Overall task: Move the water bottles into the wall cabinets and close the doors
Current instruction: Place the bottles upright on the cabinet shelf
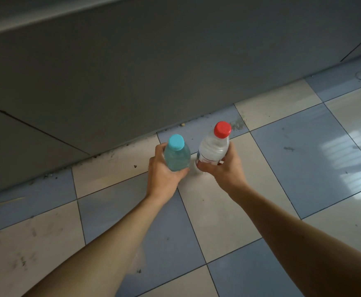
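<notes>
Left hand [164,174] clamped round blue-cap bottle [177,155], right hand [222,168] clamped round red-cap bottle [214,147]. Both at frame centre, upright, side by side, caps above the fingers.

The blue-capped plastic bottle [177,155] in the left hand [164,175] is just left of the red-capped clear bottle [214,146] in the right hand [224,168], above the tiled floor [303,146], before the grey cabinet front [132,71].
</notes>
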A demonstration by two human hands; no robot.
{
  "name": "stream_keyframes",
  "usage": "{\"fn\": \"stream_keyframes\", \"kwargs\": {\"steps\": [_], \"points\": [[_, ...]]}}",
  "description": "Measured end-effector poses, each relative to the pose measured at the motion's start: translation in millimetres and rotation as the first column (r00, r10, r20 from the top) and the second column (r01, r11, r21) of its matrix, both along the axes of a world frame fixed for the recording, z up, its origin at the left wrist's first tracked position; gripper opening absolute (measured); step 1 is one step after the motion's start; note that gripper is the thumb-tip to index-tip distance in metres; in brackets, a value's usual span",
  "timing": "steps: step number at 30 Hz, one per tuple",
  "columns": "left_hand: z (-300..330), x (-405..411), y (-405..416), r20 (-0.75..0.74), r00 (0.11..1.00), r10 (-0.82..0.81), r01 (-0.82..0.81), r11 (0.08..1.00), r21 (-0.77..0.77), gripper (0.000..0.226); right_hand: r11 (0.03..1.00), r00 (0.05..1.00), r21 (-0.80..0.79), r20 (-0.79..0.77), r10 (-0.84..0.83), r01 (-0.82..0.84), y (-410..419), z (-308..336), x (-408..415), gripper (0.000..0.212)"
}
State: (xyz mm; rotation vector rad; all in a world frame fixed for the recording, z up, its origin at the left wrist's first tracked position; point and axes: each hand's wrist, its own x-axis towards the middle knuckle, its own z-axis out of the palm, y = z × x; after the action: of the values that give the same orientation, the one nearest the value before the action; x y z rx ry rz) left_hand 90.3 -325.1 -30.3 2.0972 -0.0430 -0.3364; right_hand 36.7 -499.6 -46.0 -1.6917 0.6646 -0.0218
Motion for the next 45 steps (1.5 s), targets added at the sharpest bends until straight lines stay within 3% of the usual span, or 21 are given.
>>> {"fn": "stream_keyframes", "kwargs": {"steps": [4,9,21,28,33,45], "points": [[40,-8,3,0.003,1.0,-0.001,0.001,1.0,0.008,0.07,0.999,1.0,0.044,0.006,0.002,-0.002,10,37,-9,0.072],[130,-24,17,-0.063,0.998,0.005,-0.006,1.0,-0.009,0.078,0.999,1.0,0.047,0.007,0.01,-0.011,26,126,-28,0.069],[446,-41,54,-0.042,0.998,-0.055,0.052,0.997,-0.057,0.074,0.998,0.997,0.001,0.046,0.058,-0.058,40,457,-52,0.07],[653,-36,99,0.105,0.993,-0.056,0.073,0.984,-0.16,0.072,0.994,0.98,-0.03,0.165,0.109,-0.105,75,669,-50,0.067],[778,-30,145,0.234,0.972,0.03,0.04,0.957,-0.288,0.071,0.982,0.943,-0.069,0.275,0.187,-0.175,124,799,-32,0.061],[1057,53,278,0.558,0.802,0.211,0.04,0.914,-0.403,0.058,0.941,0.715,-0.242,0.612,0.338,-0.237,261,1078,89,0.053]]}}
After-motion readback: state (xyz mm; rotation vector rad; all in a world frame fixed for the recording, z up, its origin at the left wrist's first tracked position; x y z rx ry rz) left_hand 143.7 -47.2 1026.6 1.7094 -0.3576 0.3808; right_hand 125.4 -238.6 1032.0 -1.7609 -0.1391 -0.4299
